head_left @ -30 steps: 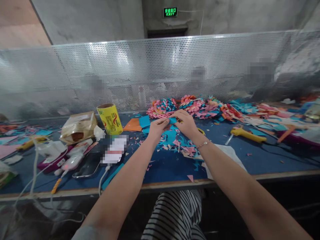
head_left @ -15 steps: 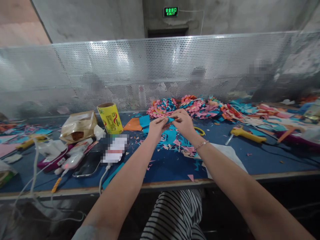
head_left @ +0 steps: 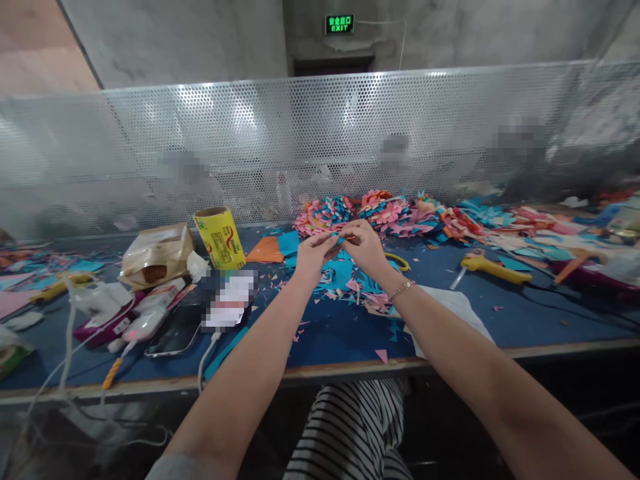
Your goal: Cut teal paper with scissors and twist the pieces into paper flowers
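Note:
My left hand and my right hand meet above the middle of the blue table, fingertips almost touching. Between them is a small piece of blue paper, pinched by the fingers of both hands and largely covered by them. Beneath the hands lie blue paper scraps mixed with pink bits. Beyond my right wrist shows the yellow loop handle of a tool, its other end hidden. To the left of my hands, an orange paper sheet lies beside a blue one.
Bunched pink and blue paper flowers line the back by a perforated metal screen. A yellow glue gun lies right, near a white sheet. Left are a yellow cardboard tube, phone, paper bag and cables.
The blue paper between my fingers shows less than before and looks smaller. My right fingers have shifted slightly; both hands stay in nearly the same place.

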`<state>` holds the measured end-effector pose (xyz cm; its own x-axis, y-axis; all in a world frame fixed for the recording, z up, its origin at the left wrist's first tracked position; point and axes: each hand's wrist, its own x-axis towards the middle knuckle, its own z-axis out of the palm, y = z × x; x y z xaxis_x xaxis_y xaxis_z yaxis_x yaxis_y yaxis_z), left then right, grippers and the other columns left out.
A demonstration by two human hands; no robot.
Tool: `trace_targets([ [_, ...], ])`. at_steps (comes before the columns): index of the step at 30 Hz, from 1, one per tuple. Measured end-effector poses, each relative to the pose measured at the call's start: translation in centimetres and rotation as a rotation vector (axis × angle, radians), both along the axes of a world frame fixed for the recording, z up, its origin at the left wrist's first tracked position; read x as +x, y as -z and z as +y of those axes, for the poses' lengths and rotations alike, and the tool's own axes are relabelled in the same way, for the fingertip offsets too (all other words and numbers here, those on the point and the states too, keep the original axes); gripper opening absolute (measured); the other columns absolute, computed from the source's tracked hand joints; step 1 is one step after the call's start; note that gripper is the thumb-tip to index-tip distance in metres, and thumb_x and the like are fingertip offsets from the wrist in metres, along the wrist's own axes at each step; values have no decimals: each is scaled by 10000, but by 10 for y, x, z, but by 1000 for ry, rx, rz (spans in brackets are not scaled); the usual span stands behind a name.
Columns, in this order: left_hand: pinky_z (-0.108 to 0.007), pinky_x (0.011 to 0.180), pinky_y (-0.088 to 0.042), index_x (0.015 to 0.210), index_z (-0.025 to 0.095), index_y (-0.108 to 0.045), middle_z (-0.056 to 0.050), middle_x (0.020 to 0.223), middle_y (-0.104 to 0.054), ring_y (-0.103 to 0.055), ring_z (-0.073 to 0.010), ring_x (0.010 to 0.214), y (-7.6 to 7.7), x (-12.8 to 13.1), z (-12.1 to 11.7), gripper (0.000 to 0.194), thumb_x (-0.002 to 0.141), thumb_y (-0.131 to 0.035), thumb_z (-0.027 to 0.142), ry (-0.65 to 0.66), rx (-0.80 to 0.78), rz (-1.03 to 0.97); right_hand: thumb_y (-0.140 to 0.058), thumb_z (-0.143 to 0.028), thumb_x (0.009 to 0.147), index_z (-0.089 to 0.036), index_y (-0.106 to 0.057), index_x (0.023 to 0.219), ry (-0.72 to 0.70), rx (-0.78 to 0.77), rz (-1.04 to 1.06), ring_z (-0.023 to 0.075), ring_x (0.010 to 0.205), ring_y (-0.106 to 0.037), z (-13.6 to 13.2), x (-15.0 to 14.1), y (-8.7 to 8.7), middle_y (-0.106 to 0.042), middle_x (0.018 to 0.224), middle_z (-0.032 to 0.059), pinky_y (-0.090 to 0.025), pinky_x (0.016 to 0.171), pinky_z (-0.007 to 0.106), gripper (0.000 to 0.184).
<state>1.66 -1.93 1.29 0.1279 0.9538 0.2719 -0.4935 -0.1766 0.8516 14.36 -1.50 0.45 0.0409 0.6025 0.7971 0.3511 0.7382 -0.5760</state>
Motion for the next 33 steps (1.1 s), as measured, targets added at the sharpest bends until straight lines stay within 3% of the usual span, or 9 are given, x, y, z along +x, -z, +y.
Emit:
trace_targets([
  [9,-241,633,-434,684,159,-661,8,634,-617,-550,-98,633,2,-4,9,321,447,-790,333,-176,29,142,-591,-241,653,-191,-506,755,-15,-97,-12,152,752,-537,6,1,6,-492,922,55,-491,628,314,142],
  [16,-230,638,-425,621,160,-624,27,598,-580,-520,-85,616,1,-4,9,234,482,-766,286,-167,62,146,-567,-301,693,-190,-487,951,-129,-172,27,164,844,-552,3,0,4,-549,998,74,-476,687,308,293],
  [21,-240,652,-439,628,156,-618,21,584,-577,-529,-93,609,2,-4,10,237,502,-755,301,-144,98,168,-581,-327,695,-186,-546,843,-148,-176,25,172,817,-579,3,-1,1,-606,864,56,-474,733,325,208],
  [33,-288,696,-488,720,144,-631,1,645,-619,-573,-108,614,11,-7,21,290,513,-754,304,-111,190,197,-632,-292,607,-163,-580,741,-186,-312,165,111,598,-527,9,1,3,-580,655,-2,-454,606,273,194],
])
